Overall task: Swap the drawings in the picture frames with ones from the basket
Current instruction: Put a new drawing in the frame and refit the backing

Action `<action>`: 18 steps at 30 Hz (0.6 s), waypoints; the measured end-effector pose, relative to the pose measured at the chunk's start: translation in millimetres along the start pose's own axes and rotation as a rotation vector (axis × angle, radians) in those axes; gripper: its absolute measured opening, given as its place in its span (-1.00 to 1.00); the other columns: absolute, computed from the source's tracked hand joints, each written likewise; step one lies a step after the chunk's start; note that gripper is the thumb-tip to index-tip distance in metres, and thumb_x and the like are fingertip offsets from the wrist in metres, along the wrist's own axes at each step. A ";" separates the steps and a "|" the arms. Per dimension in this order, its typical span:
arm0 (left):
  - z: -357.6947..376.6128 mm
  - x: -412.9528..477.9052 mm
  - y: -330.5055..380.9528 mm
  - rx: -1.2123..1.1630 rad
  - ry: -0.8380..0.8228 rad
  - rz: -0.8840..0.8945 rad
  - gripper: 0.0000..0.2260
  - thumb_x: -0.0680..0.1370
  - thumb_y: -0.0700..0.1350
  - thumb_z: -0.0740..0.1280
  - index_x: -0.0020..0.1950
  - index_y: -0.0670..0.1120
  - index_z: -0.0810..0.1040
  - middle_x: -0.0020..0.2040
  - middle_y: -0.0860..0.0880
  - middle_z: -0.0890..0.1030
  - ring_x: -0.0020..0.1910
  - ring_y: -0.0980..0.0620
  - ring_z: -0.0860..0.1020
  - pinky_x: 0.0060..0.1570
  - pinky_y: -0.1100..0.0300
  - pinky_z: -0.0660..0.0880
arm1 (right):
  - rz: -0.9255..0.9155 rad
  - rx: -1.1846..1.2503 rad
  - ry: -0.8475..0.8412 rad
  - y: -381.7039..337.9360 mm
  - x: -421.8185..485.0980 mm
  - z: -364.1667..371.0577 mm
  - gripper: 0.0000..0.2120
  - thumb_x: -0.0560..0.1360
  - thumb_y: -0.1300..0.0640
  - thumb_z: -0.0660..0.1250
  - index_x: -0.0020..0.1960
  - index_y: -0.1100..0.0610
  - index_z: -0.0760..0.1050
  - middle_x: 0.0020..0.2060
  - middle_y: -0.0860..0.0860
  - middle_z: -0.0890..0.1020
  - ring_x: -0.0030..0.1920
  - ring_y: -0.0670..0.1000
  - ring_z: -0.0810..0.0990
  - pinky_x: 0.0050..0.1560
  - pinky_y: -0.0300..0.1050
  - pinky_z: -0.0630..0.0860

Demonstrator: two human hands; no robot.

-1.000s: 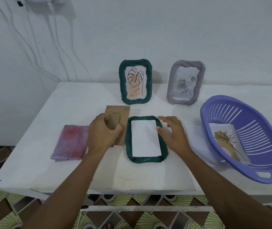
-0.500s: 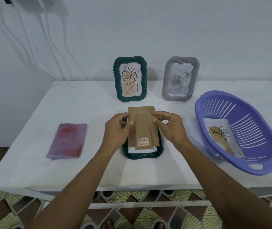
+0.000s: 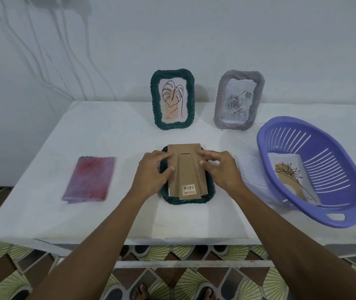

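A dark green frame [image 3: 185,201] lies face down at the table's middle. A brown cardboard backing [image 3: 186,169] with a stand flap and barcode sticker rests on top of it, over a white sheet whose edge shows. My left hand [image 3: 151,174] holds the backing's left edge and my right hand [image 3: 220,169] holds its right edge. Behind stand a green frame [image 3: 172,98] with a leaf drawing and a grey frame [image 3: 238,99] with a rose drawing. The purple basket [image 3: 345,219] at right holds a flower drawing [image 3: 289,176].
A folded pink-purple cloth [image 3: 89,178] lies at the left of the white table [image 3: 108,219]. The wall with hanging cables is close behind the standing frames. The table's front edge is near my forearms, with patterned floor below.
My left hand brought the cardboard backing from beside the frame onto the white sheet in it. Both hands now grip its sides and it sits lower over the frame.
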State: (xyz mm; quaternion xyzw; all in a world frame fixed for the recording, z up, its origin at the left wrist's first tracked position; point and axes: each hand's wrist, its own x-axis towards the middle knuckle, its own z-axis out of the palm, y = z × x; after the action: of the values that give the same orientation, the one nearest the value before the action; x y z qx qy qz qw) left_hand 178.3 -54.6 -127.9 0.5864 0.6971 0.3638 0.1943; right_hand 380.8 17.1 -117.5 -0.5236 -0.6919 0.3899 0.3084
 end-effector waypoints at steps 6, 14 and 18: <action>3.3 -1.2 -7.8 0.084 -0.013 0.055 -0.61 0.49 -0.04 0.43 0.32 0.01 0.54 0.21 0.02 0.57 0.23 -0.02 0.42 0.27 -0.10 0.37 | -0.027 -0.038 0.002 5.8 -1.1 3.2 -0.71 0.50 0.10 0.40 0.19 -0.13 0.58 -0.17 -0.29 0.56 0.07 -0.12 0.46 0.34 0.16 0.32; 7.4 -5.5 -12.0 0.098 0.010 0.099 -0.63 0.51 -0.03 0.38 0.31 -0.06 0.54 0.22 0.00 0.58 0.27 0.03 0.39 0.29 0.06 0.36 | -0.140 -0.288 0.056 12.5 -2.2 9.9 -0.73 0.54 0.05 0.34 0.22 -0.16 0.54 -0.08 -0.18 0.62 0.12 -0.02 0.36 0.12 -0.06 0.23; 9.6 -7.1 -11.1 0.133 0.039 0.121 -0.65 0.53 -0.08 0.37 0.31 -0.09 0.54 0.22 -0.01 0.58 0.26 0.07 0.38 0.20 0.34 0.23 | -0.207 -0.384 0.073 15.9 -2.4 12.3 -0.75 0.55 0.04 0.32 0.21 -0.15 0.55 -0.06 -0.13 0.63 0.08 0.00 0.35 0.01 -0.05 0.20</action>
State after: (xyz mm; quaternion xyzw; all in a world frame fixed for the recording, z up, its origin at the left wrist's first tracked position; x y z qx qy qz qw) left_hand 179.2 -59.3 -143.5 0.6320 0.6866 0.3392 0.1191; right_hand 378.9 14.5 -137.5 -0.5129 -0.7918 0.1979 0.2662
